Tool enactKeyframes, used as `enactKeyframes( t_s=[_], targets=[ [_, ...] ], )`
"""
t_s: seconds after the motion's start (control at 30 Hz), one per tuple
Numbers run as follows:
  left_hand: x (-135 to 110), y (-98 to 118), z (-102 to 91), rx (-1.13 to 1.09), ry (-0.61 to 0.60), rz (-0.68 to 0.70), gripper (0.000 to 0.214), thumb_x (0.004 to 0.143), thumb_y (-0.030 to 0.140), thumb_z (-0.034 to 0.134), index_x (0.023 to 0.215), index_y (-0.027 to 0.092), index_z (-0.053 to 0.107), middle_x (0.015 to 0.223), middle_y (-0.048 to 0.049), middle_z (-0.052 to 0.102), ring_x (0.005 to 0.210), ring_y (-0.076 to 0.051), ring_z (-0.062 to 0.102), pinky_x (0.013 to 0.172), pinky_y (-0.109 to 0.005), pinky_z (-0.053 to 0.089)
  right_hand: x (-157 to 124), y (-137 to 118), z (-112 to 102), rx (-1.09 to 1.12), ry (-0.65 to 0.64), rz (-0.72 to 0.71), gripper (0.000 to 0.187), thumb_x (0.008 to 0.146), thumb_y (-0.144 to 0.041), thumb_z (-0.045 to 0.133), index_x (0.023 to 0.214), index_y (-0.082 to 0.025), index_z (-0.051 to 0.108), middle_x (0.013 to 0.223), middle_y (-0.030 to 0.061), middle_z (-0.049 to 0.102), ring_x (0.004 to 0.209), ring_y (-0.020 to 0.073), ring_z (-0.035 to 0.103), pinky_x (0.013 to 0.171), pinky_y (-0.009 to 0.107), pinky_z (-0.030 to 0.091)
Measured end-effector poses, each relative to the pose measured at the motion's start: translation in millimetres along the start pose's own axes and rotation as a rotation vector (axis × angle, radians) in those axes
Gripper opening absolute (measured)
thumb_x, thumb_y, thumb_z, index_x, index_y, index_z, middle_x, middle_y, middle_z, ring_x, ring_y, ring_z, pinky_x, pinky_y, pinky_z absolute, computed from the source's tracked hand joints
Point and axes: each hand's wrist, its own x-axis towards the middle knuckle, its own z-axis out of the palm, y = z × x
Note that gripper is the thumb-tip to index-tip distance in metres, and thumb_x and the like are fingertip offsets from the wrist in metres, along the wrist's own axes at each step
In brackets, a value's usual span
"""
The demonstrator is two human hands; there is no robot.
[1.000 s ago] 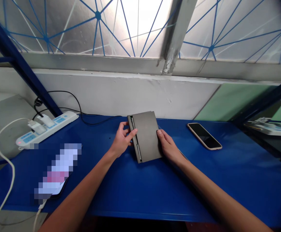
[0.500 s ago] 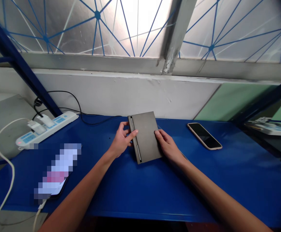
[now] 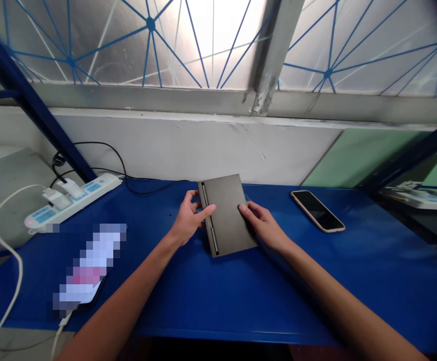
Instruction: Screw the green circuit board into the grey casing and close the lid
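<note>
Object [image 3: 226,220], flat and gray-brown, gripped by its two long sides over a blue tabletop [image 3: 203,311].
The left hand [image 3: 186,218] is partly closed on the side with a dark slot, its thumb laid across the upper face and its fingers bent behind; the right hand [image 3: 265,225] pinches the opposite edge, thumb on top, its other fingers mostly hidden. The object is slightly turned, near the tabletop's far edge; whether it touches the surface cannot be told. A phone [image 3: 318,211] with a dark screen lies well to the right. On the left lies a second phone [image 3: 92,295], its screen pixelated, and beyond it a white power strip [image 3: 76,201] carries plugged-in adapters [image 3: 58,198].
</note>
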Motion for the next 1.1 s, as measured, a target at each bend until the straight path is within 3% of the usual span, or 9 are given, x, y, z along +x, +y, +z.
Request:
enactKeyframes(
  t_s=[0.27, 0.6, 0.87, 1.1],
  targets=[
    [0, 0, -2.0, -0.004, 0.008, 0.011, 0.058, 0.076, 0.038, 0.085, 0.115, 0.022, 0.045, 0.096, -0.0070, 0.071, 0.074, -0.022, 0.073, 0.048, -0.027, 0.059, -1, -10, -7, -0.071, 0.014, 0.037, 0.047, 0.080, -0.067, 0.072, 0.081, -0.020, 0.064, 0.065, -0.0011, 0.059, 0.053, 0.0124, 0.050, 0.049, 0.025, 0.035],
    [1, -2, -5.1, 0.016, -0.064, -0.015, 0.064, 0.076, 0.043, 0.086, 0.119, 0.022, 0.044, 0.096, -0.0088, 0.074, 0.071, -0.021, 0.073, 0.044, -0.020, 0.053, -2, -8, -14, -0.150, -0.115, 0.097, 0.049, 0.086, -0.065, 0.067, 0.099, -0.018, 0.065, 0.078, 0.0028, 0.069, 0.066, 0.0160, 0.065, 0.054, 0.026, 0.053],
    [-3, -1, -1.0, -0.023, -0.088, -0.044, 0.067, 0.075, 0.043, 0.087, 0.120, 0.022, 0.043, 0.101, -0.0116, 0.075, 0.075, -0.025, 0.075, 0.051, -0.027, 0.060, -4, -8, -9, -0.159, -0.141, 0.089, 0.048, 0.088, -0.062, 0.068, 0.099, -0.016, 0.066, 0.089, 0.0074, 0.073, 0.070, 0.0175, 0.067, 0.052, 0.026, 0.055],
    [0, 1, -1.4, -0.050, -0.071, 0.016, 0.066, 0.077, 0.045, 0.085, 0.127, 0.021, 0.049, 0.104, -0.0122, 0.075, 0.080, -0.025, 0.075, 0.060, -0.030, 0.061, -10, -16, -10, 0.014, -0.236, 0.018, 0.046, 0.088, -0.043, 0.075, 0.125, -0.018, 0.064, 0.087, 0.0044, 0.076, 0.082, 0.0194, 0.074, 0.065, 0.027, 0.059]
  ],
)
